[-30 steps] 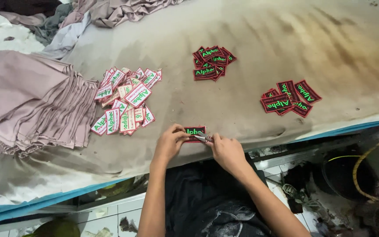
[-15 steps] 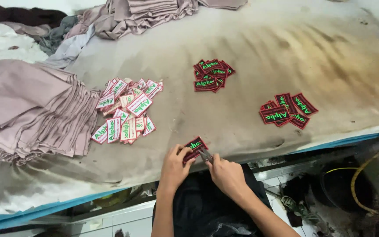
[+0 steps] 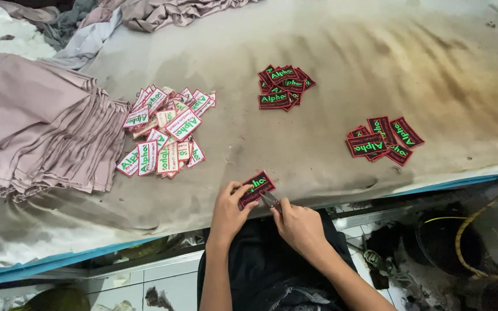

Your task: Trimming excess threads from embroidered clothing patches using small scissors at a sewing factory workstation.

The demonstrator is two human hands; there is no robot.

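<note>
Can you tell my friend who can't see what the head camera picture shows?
The left hand holds a black embroidered patch with green lettering at the grey cloth-covered table's edge while the right hand works small metal snips against it. Patch piles and folded mauve fabric lie beyond.

Stained padded table (image 3: pixel 329 150) with patch piles (image 3: pixel 167 133), folded fabric (image 3: pixel 36 124).

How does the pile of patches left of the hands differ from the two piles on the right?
The left pile shows mostly white, red-edged faces; the middle pile and right pile show black, red-edged faces. The left pile is bigger and more scattered; the other two are small and compact. The left pile lies beside the stacked mauve fabric; the others lie apart on bare table cover. All share green lettering and a rectangular shape.
</note>
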